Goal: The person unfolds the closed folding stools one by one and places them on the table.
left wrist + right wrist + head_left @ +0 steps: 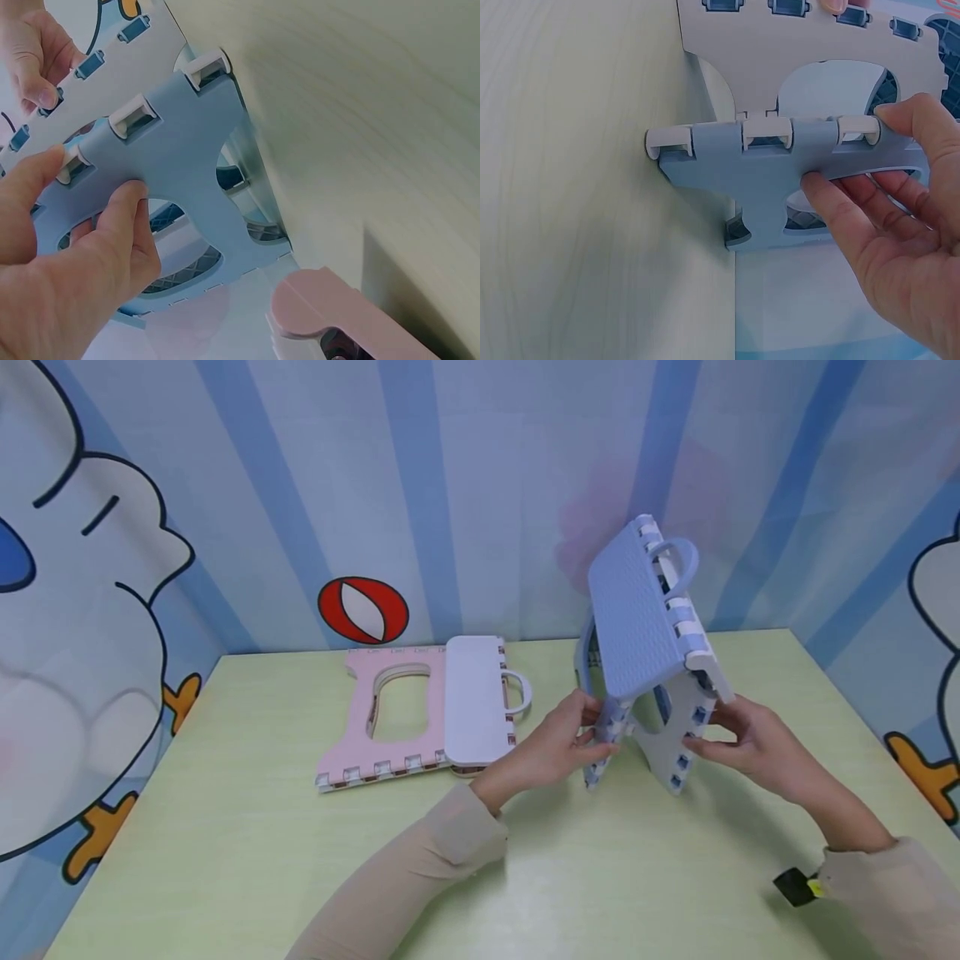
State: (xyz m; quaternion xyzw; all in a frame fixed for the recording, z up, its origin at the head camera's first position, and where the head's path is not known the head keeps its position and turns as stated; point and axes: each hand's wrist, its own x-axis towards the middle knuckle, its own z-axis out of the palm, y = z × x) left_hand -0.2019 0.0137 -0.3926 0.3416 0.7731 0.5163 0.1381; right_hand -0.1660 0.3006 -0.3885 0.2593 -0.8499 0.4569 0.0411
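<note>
the blue-and-white folding stool [633,610] is partly open at right of centre in the frame, its plastic-looking seat tilted and finely textured, with a smooth arched handle [689,566] and rounded leg cut-outs. the left hand [558,739] pinches one leg's edge; the right hand [757,743] pinches the other's. a smooth-topped white-and-pink stool [480,702] lies folded flat at centre on the pale, wood-grained table [225,827].

Textured plastic stool [633,610], smooth wood-grained tabletop [225,827]

Soft shadows cross the bright table [247,843]; wrist views look dimmer.
</note>
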